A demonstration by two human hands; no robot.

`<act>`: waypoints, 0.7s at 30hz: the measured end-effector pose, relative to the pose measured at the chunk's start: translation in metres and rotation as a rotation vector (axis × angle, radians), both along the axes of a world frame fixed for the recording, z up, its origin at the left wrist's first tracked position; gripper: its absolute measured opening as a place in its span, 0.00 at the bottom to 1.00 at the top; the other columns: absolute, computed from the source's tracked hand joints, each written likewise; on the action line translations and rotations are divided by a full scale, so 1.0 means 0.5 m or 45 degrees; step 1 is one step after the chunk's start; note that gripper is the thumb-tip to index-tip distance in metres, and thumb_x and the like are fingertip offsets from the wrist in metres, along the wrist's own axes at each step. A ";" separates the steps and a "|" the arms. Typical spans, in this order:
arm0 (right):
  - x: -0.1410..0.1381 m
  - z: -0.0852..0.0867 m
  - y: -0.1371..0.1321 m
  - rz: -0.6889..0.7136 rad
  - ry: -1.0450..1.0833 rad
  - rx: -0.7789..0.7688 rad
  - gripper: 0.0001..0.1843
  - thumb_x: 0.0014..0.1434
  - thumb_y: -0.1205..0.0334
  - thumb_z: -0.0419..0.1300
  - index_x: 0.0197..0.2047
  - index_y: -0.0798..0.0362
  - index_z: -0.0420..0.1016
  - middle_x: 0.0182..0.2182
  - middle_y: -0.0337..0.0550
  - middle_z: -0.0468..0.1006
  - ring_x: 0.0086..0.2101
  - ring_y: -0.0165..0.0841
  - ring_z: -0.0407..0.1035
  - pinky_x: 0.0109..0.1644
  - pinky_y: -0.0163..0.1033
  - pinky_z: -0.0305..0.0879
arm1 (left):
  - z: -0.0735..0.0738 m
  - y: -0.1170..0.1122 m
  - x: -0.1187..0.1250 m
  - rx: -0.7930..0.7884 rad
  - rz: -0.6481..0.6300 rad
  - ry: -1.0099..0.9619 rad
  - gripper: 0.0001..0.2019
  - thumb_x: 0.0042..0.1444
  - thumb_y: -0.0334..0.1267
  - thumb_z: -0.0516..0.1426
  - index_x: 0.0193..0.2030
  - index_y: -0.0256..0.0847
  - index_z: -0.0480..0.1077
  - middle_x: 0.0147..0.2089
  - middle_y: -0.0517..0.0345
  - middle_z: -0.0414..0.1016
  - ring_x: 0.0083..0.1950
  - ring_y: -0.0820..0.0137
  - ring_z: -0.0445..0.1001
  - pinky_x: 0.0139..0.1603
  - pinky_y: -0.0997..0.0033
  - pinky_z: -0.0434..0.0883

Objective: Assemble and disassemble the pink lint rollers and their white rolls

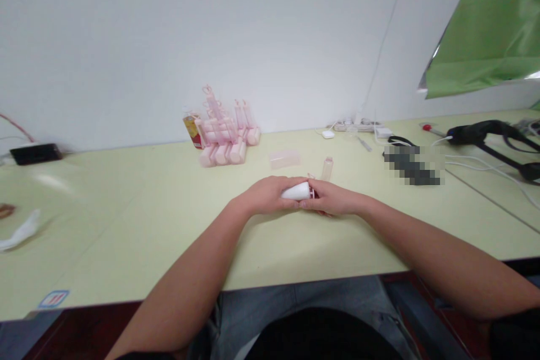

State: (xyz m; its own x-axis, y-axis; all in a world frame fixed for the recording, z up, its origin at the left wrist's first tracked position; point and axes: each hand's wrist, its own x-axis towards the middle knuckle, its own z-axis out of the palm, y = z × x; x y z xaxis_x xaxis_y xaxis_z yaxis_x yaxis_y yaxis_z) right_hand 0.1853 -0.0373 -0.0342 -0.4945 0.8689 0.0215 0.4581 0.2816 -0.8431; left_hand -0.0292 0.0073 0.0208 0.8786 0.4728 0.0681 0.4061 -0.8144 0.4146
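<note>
Fingers of the left hand [269,196] curl along the far side of a white cylinder [296,191], thumb on the near side, so it is gripped lying sideways just above the table [177,219]. Fingers of the right hand [337,198] arch around its other end, by a small pinkish part [313,193]; whether they pinch that part or only cup it, I cannot tell. The cylinder looks light, stiff and smooth, probably a little slippery, so its broad barrel seems the safest hold, while the thin end part may bend or snap under pressure. The right palm hides most of that end and whatever peeks out beneath it, and the left hand covers the opposite end. Just beyond the right fingers stands a clear tube [327,168], its base hidden. Beyond the left fingertips lies a translucent sheet [284,159], faint against the tabletop. Farther past the left fingers, a cluster of pink devices [228,140] overlaps too much to count. Well right of the fingers, 1 dark object [411,167] is pixelated beyond recognition.
</note>
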 end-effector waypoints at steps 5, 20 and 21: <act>-0.002 0.003 -0.005 -0.066 0.008 0.021 0.24 0.58 0.45 0.60 0.47 0.55 0.67 0.31 0.39 0.73 0.26 0.26 0.65 0.26 0.29 0.61 | -0.001 0.006 -0.003 -0.096 0.003 -0.052 0.27 0.54 0.50 0.59 0.60 0.50 0.67 0.56 0.59 0.74 0.52 0.62 0.73 0.50 0.68 0.65; -0.019 -0.002 0.000 -0.257 0.553 -0.663 0.29 0.64 0.37 0.43 0.41 0.56 0.66 0.25 0.44 0.75 0.20 0.32 0.72 0.21 0.38 0.73 | -0.024 0.008 0.010 0.145 0.118 0.041 0.24 0.52 0.53 0.59 0.53 0.44 0.69 0.48 0.54 0.76 0.44 0.62 0.74 0.44 0.68 0.66; -0.017 -0.004 0.002 -0.240 0.588 -0.688 0.28 0.64 0.37 0.44 0.42 0.56 0.65 0.26 0.44 0.75 0.21 0.32 0.72 0.21 0.39 0.74 | -0.025 0.008 0.010 0.152 0.119 0.045 0.24 0.52 0.53 0.59 0.53 0.44 0.69 0.48 0.54 0.76 0.44 0.62 0.74 0.44 0.68 0.66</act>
